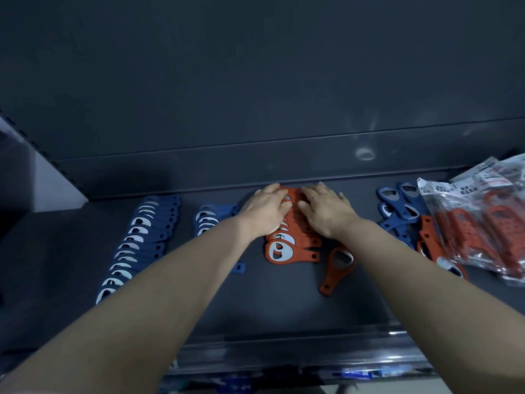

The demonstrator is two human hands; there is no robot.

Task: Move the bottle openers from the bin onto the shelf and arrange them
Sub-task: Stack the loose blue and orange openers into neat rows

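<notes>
On dark grey metal shelf [255, 302]: left hand [265, 211] and right hand [326, 211] side by side, fingers straight, pressing overlapped row of flat orange bottle openers [287, 251]. Leftward, two rows of blue bottle openers [142, 240]. At right, clear plastic bags [483, 223] packed with more orange openers, beside loose blue and orange ones [397, 211].

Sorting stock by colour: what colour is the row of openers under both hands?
Orange-red, with pale metal inserts; the head view shows the row of openers clearly.
</notes>
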